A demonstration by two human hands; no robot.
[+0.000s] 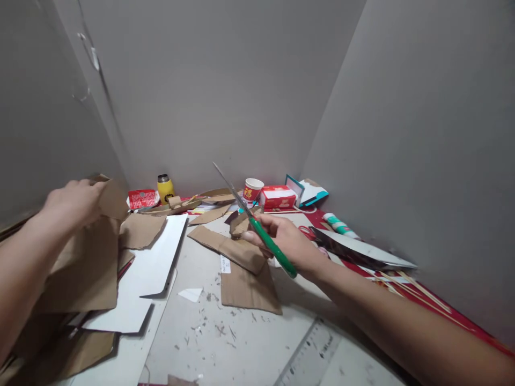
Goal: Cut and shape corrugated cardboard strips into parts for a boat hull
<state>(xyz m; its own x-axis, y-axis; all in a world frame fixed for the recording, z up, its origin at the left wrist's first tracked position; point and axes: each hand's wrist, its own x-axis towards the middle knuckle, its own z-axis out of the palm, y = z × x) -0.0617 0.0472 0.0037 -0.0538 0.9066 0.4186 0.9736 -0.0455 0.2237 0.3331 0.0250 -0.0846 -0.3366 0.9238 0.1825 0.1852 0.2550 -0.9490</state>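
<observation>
Green-handled scissors (270, 244) are held in my right hand (285, 238), above the middle of the table. Their blades look closed and point up and to the left. Below them lie a cardboard strip (229, 247) and a larger cardboard piece (250, 292) with a white label. At the left, my left hand (74, 202) has its fingers bent over a piece of brown cardboard (113, 199) on top of a pile. Part of its grip is hidden. A big cardboard sheet (90, 273) hangs beneath that hand, over white board (155, 268).
A clear ruler (308, 354) lies at the front. Along the back stand a yellow bottle (165, 188), a paper cup (252, 192) and a red tissue pack (278, 197). Thin wooden sticks (422, 292) lie at the right. Grey walls close in the table. Scraps dot its surface.
</observation>
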